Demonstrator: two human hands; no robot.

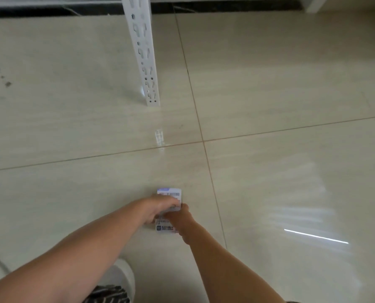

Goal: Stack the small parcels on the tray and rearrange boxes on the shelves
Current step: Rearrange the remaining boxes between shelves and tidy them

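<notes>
Small flat parcels with white printed labels (168, 193) hang low over the floor just ahead of your feet, gathered between both hands. Nearest to you are a white rounded shoe (122, 274) and a patch of black-and-white striped fabric (108, 294). Beyond these, your left hand (158, 209) curls its fingers over the top of the parcels, while your right hand (179, 219) clasps them from the right side. This two-sided hold probably keeps the loose packets squared as one bundle for carrying. Two labels show, one with a blue band at its far edge and one with a dark square mark near you; blur hides the exact count. Farther out lies the glossy cream tiled floor (269, 106), then a white perforated metal shelf post (144, 60), then a black skirting strip (51, 10). No tray is in view.
</notes>
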